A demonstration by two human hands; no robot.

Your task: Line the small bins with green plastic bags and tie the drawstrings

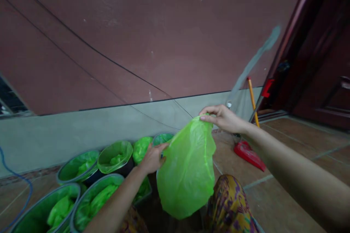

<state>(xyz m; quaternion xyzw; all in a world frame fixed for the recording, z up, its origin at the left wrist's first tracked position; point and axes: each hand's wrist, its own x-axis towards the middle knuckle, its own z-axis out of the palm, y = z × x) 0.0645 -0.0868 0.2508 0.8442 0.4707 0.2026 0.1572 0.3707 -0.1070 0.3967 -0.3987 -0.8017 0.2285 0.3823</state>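
A thin green plastic bag [188, 167] hangs between my two hands in front of my knees. My right hand [220, 117] pinches its top edge between thumb and fingers. On the other side, my left hand [154, 157] grips the bag's left edge, partly behind the plastic. Bins lined with the same green bags stand to the left; the nearest to my left hand are a dark bin [115, 156] and a bin with a grey rim [162, 138]. What lies under the hanging bag is hidden.
More lined bins [76, 167] crowd the lower left along the wall [164, 43]. A red dustpan [248, 156] sits on the tiled floor to the right, near an orange handle [253, 102]. A dark door [322, 62] is at far right. A blue cable [26, 180] runs at left.
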